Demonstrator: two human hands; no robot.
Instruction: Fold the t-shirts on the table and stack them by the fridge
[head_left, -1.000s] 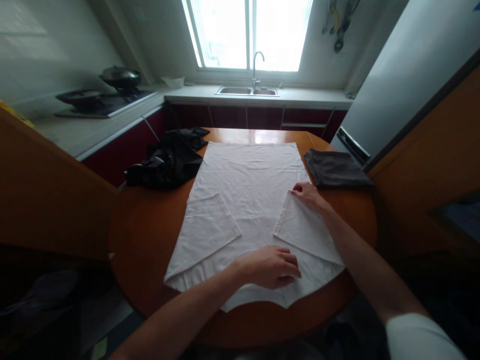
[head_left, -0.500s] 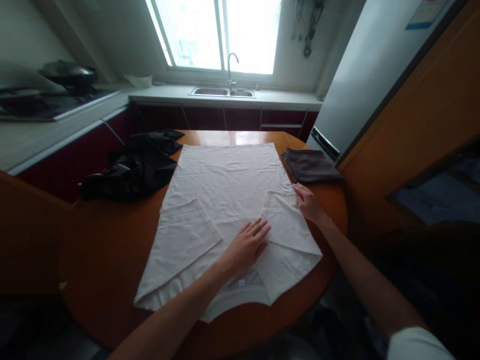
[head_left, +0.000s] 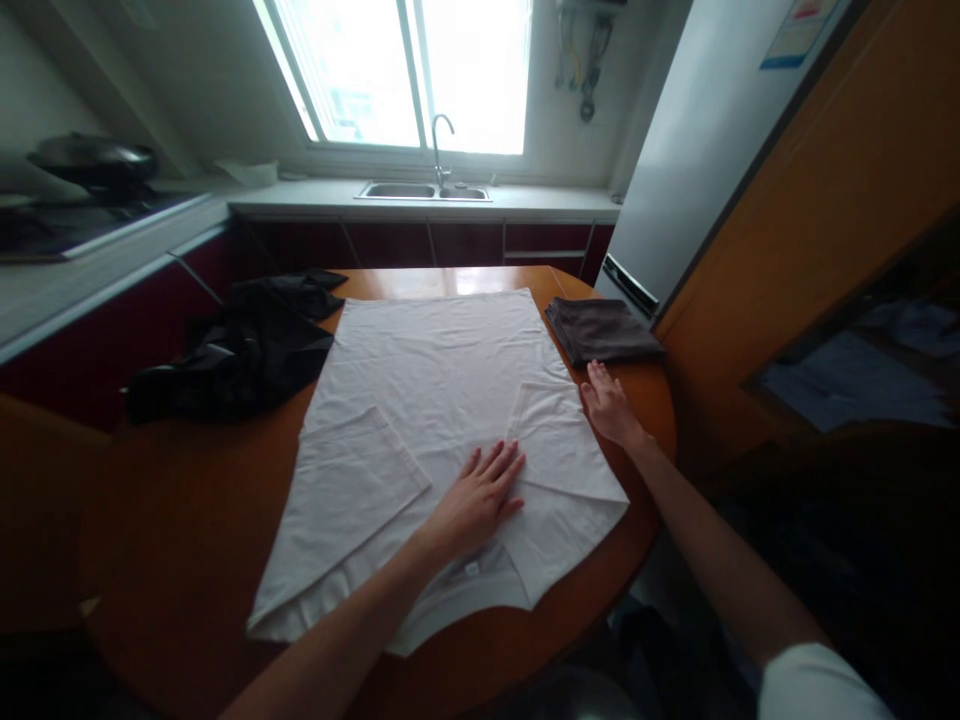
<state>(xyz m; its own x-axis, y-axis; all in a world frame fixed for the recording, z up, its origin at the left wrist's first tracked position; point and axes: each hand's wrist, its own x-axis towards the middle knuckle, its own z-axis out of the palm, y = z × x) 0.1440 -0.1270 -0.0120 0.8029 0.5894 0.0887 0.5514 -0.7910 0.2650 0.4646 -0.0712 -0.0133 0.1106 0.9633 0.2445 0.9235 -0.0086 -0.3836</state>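
A white T-shirt (head_left: 442, 360) lies spread on the wooden table (head_left: 172, 520), its collar toward me and its hem at the far side. Both sleeves are turned inward over the body. My left hand (head_left: 480, 500) rests flat on the shirt by the edge of the right sleeve, fingers stretched. Just beyond the shirt's right edge, my right hand (head_left: 609, 405) is open on the tabletop, its thumb side close to the folded sleeve. Part of the collar is hidden by my left forearm.
A folded dark grey garment (head_left: 604, 330) sits at the table's right, just past my right hand. Crumpled black clothing (head_left: 240, 350) lies at the left. Behind stand a counter with a sink (head_left: 424, 191), a wok (head_left: 94, 160) on the stove and a fridge (head_left: 682, 130).
My right hand has let go of the shirt's right edge and opened outward onto the table. My left hand stays on the shirt with fingers slightly more spread. The whole view has shifted a little.
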